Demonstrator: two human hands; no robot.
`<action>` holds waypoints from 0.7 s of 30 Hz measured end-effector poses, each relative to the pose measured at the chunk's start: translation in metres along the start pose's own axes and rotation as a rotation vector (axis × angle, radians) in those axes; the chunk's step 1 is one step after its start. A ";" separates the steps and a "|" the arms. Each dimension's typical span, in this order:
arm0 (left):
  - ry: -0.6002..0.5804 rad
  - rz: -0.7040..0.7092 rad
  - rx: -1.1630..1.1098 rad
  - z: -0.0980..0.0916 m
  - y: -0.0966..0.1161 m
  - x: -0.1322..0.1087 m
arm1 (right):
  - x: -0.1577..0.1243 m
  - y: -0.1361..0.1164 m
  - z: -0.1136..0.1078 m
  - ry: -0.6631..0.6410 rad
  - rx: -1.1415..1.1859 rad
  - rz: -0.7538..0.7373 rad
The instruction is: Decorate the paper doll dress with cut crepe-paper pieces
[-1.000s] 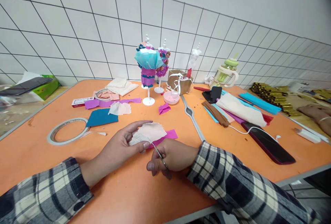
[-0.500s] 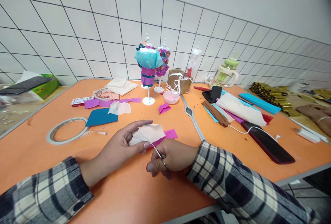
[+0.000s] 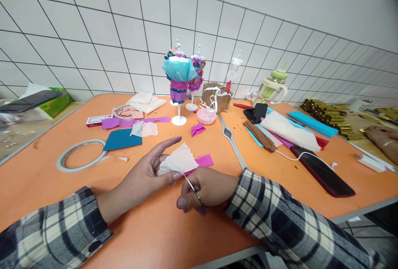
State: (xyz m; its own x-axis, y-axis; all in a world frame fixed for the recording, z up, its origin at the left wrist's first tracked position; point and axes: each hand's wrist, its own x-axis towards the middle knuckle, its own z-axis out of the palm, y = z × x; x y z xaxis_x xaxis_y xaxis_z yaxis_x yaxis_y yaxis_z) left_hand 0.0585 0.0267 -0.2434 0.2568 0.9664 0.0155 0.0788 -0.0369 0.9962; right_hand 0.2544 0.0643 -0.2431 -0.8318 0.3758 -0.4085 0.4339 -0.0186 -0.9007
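My left hand [image 3: 152, 167] pinches a small cream piece of crepe paper [image 3: 179, 159] between thumb and fingers, its index finger stretched out above it. My right hand [image 3: 199, 190] is closed around a slim silver tool [image 3: 192, 185], whose tip meets the lower edge of the cream piece. The tool's kind is hard to make out, since the fingers cover most of it. Behind the hands, a magenta paper strip [image 3: 205, 160] lies on the orange table [image 3: 161, 227]. Further back stands a small dress form [image 3: 178, 82] in turquoise and purple paper.
At left lie a tape roll [image 3: 81, 156], a blue sheet [image 3: 123, 139] and a purple strip [image 3: 133, 122]. A pink bowl [image 3: 206, 116] and cardboard box [image 3: 217, 97] stand behind. Rightward are paper strips [image 3: 261, 136], a phone [image 3: 321, 171], a cup [image 3: 273, 86] and another person's hand [image 3: 382, 138].
My left index finger has lifted away from the cream paper, and the paper's upper edge now stands up in a point. My right hand has barely moved.
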 end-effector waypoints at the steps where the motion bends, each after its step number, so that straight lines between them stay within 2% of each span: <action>1: -0.005 0.002 0.002 0.001 0.001 0.000 | 0.000 -0.001 0.000 -0.003 0.004 -0.002; 6: -0.009 0.017 0.018 0.002 0.001 -0.001 | -0.002 -0.005 0.001 0.007 -0.002 0.000; 12: -0.004 0.050 0.054 -0.002 0.000 -0.001 | 0.001 0.001 0.000 0.035 -0.007 -0.014; 15: -0.026 0.050 0.052 -0.004 0.000 -0.001 | 0.003 0.004 0.000 0.001 0.001 -0.027; 21: -0.047 -0.052 0.025 -0.002 0.002 -0.001 | 0.004 0.007 0.000 -0.098 0.007 -0.093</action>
State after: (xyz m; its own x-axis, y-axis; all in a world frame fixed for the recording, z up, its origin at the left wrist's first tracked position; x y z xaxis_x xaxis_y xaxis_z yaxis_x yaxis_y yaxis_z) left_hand 0.0567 0.0266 -0.2415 0.2968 0.9541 -0.0406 0.1175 0.0057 0.9931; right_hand 0.2541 0.0658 -0.2510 -0.8985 0.2837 -0.3351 0.3510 0.0057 -0.9364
